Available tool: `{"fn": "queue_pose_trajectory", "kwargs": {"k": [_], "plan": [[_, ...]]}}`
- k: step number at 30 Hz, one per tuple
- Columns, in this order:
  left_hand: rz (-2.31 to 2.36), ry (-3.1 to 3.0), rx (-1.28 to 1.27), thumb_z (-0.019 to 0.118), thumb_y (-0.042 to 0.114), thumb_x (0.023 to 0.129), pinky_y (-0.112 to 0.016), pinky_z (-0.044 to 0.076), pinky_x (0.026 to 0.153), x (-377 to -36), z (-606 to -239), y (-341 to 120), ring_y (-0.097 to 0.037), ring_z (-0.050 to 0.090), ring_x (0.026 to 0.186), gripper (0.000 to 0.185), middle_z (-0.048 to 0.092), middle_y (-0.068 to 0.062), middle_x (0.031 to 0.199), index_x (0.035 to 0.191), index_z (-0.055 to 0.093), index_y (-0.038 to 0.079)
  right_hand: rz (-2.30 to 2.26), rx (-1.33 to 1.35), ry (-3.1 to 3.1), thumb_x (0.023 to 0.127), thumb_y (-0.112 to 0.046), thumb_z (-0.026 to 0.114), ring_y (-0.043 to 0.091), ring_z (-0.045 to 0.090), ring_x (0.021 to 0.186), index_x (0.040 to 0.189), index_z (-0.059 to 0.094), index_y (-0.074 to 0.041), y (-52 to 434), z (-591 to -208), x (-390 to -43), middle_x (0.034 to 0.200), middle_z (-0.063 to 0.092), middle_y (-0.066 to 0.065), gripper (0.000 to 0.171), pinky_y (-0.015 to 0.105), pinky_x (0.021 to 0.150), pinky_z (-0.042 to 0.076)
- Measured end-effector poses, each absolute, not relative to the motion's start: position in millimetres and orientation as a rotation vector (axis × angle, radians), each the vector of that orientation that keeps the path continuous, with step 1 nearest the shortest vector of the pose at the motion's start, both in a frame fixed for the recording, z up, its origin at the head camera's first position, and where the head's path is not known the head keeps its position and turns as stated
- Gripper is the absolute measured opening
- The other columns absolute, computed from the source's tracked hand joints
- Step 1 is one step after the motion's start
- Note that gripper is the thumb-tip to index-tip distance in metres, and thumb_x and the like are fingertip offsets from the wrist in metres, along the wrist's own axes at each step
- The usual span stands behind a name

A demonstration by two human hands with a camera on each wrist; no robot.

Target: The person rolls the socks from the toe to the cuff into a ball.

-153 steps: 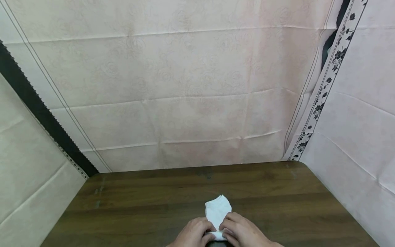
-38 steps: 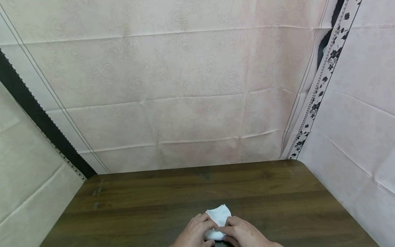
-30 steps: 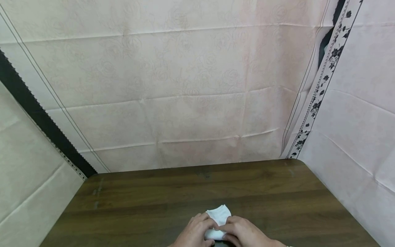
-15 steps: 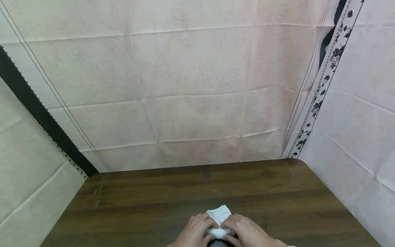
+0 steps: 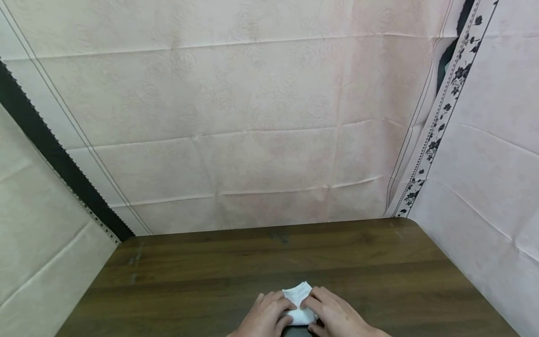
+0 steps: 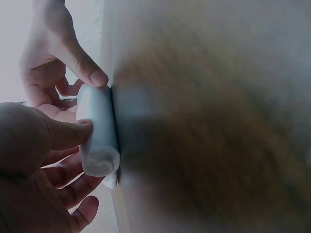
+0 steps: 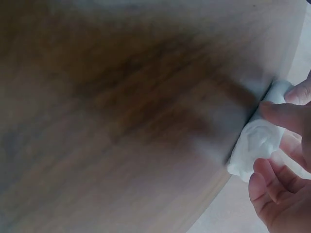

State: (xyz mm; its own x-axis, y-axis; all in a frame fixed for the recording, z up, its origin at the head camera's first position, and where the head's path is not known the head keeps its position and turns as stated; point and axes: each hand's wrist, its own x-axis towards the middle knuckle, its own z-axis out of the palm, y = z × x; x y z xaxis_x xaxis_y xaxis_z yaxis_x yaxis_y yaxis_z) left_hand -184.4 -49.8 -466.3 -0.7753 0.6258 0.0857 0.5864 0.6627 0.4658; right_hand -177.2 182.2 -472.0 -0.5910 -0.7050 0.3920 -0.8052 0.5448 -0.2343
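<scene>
A white cloth (image 5: 297, 293) lies near the front of the table, partly rolled up, with a short flat end pointing away from me. My left hand (image 5: 267, 312) grips the left end of the roll between thumb and fingers. Mirroring it, my right hand (image 5: 337, 314) grips the right end. In the left wrist view the rolled part (image 6: 98, 124) is a smooth, thick cylinder with a spiral end, the thumb on its near side. The other spiral end of the white roll (image 7: 260, 141) shows in the right wrist view, with the right thumb and fingers around it.
The brown wooden table (image 5: 202, 276) has rounded far corners. Creased pale cloth sheets (image 5: 269, 117) hang behind it and at both sides. A dark strip (image 5: 63, 159) runs down at the left, and a black floral border (image 5: 442, 126) at the right.
Over the five seconds the flat end of the white cloth has grown shorter and the roll thicker. In the last half second my right hand's fingers shift slightly; both hands stay at the roll.
</scene>
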Motion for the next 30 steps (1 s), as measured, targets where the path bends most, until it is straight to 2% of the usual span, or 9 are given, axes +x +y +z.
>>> {"fn": "queue_pose_trajectory", "kwargs": {"k": [7,13,18,27,30], "plan": [[0.684,2.847,1.068,0.071,0.022,0.095,-0.021,0.033,0.067,-183.9,-467.5,-50.3,0.0,0.052,0.085,0.013,0.058,0.018,0.094,0.107,0.076,0.02,0.529,1.283,-2.472,0.079,-0.015,0.087,0.004,0.053,0.086,0.104,0.07,-0.015,182.8,-475.9,-178.8,0.102,0.06,-0.006,0.03,0.018,0.069,0.046],[0.705,2.891,1.077,0.073,0.022,0.093,-0.023,0.038,0.073,-182.8,-469.6,-50.7,-0.004,0.051,0.091,0.016,0.056,0.015,0.099,0.109,0.076,0.019,0.474,1.308,-2.376,0.078,-0.011,0.087,0.003,0.051,0.084,0.102,0.073,-0.015,183.4,-479.2,-180.3,0.097,0.059,-0.008,0.029,0.013,0.07,0.042],[0.741,2.946,1.144,0.078,0.022,0.088,-0.026,0.043,0.077,-181.2,-471.1,-51.5,-0.007,0.053,0.096,0.02,0.058,0.012,0.103,0.108,0.073,0.019,0.499,1.326,-2.411,0.082,-0.008,0.083,0.001,0.049,0.083,0.106,0.074,-0.014,183.9,-478.3,-180.9,0.097,0.057,-0.008,0.026,0.011,0.07,0.04],[0.756,2.897,1.185,0.084,0.023,0.083,-0.019,0.038,0.071,-183.0,-470.9,-52.6,-0.003,0.049,0.089,0.029,0.056,0.013,0.102,0.107,0.07,0.021,0.535,1.357,-2.403,0.085,-0.007,0.08,-0.001,0.047,0.08,0.108,0.075,-0.014,184.0,-478.2,-182.6,0.094,0.056,-0.008,0.025,0.008,0.068,0.037],[0.749,2.899,1.189,0.085,0.023,0.081,-0.018,0.037,0.069,-183.4,-470.9,-52.3,-0.002,0.048,0.086,0.031,0.056,0.012,0.1,0.107,0.069,0.021,0.588,1.372,-2.439,0.088,-0.007,0.077,-0.002,0.047,0.079,0.109,0.075,-0.013,184.7,-476.9,-183.6,0.094,0.056,-0.007,0.021,0.009,0.067,0.038]]}}
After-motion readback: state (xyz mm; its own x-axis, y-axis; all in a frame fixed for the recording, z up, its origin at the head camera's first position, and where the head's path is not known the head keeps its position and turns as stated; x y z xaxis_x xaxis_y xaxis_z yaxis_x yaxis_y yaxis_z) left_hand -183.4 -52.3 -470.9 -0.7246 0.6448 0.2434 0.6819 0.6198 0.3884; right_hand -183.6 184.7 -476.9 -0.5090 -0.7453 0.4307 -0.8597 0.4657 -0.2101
